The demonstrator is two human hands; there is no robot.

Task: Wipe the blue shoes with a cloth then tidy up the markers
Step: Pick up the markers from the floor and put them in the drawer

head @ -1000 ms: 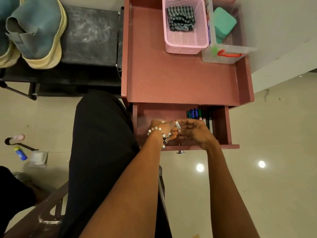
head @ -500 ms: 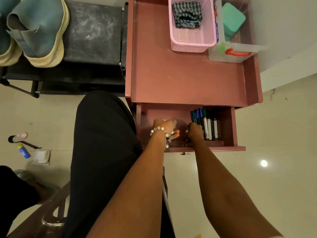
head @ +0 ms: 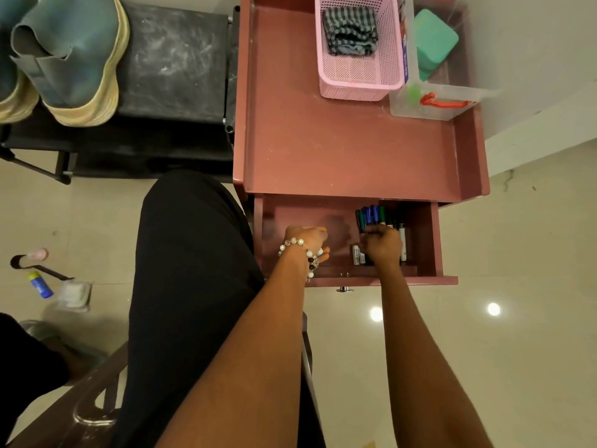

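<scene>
Nothing here reads clearly. The white marker (head: 356,254) lying just left of my right hand (head: 382,245) carries a line of dark print along its barrel, too small to make out. Well ahead of my hands, the clear plastic box (head: 436,101) beside the pink basket (head: 358,82) has a label strip (head: 404,51) with blue lettering, blurred beyond reading.

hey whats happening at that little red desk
A person is tidying markers into the desk's open drawer. The right hand is curled over the row of markers; the left hand rests in the drawer's bare side. The blue shoes sit on the black rack, and the folded cloth lies in the pink basket.
</scene>
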